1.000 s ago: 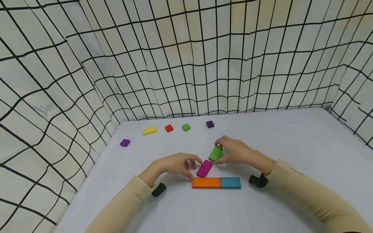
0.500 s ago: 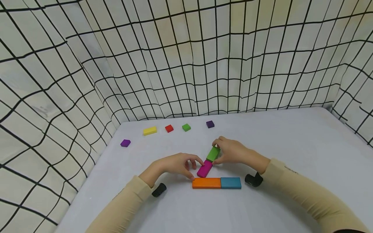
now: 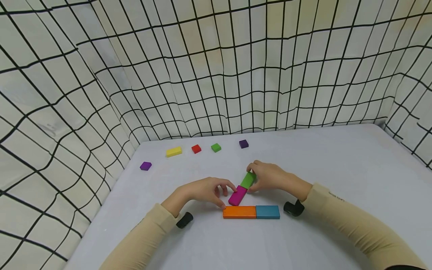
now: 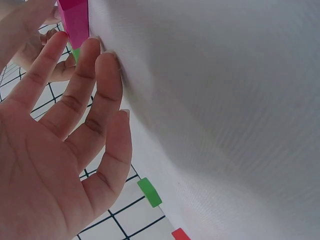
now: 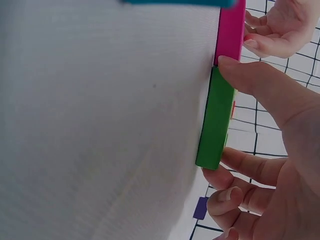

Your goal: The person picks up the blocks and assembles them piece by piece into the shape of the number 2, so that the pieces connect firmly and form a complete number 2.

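My right hand (image 3: 270,176) pinches a long green block (image 3: 248,180) between thumb and fingers. The green block lies end to end with a magenta block (image 3: 237,195), both slanting on the table; in the right wrist view the thumb sits where green block (image 5: 216,117) and magenta block (image 5: 231,30) meet. My left hand (image 3: 205,190) has loosely bent fingers, its index fingertip touching the magenta block's left side. Its thumb reaches the upper left corner of an orange block (image 3: 239,212). Against the orange block's right end lies a blue block (image 3: 268,212).
Farther back on the white table (image 3: 324,161) lie a yellow block (image 3: 173,151), a red block (image 3: 196,149), a small green block (image 3: 216,147) and a dark purple block (image 3: 243,143). A purple block (image 3: 146,166) sits near the left edge. Black-lined netting (image 3: 243,78) surrounds the table.
My right hand has brought the long green block left against the magenta block's upper end, closing a small gap. The left hand has stayed in place.
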Tool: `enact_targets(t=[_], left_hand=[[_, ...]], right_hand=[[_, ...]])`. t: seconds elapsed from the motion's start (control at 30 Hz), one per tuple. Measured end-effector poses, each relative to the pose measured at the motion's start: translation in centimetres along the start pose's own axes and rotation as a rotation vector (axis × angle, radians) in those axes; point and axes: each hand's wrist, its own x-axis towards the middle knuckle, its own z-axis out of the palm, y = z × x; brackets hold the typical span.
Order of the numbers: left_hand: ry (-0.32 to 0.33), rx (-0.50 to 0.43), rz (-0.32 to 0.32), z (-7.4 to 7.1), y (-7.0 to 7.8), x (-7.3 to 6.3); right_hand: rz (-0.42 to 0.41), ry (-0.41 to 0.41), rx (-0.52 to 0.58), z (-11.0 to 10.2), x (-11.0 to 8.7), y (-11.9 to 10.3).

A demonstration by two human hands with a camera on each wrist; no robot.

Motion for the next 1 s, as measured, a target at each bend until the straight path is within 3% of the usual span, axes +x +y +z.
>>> enact_targets(t=[0.33, 0.77, 1.0], left_hand=[[-0.002, 0.005, 0.0, 0.1, 0.0, 0.1], [0.005, -0.012, -0.006, 0.1, -0.1, 0.2], [0.01, -0.013, -0.01, 0.2, -0.1, 0.2]], right_hand=[[-0.01, -0.026, -0.014, -0.3, -0.2, 0.4], [-0.039, 0.02, -0.025, -0.1, -0.1, 1.0], [-0.052, 0.022, 0.038, -0.3, -0.1, 1.2]])
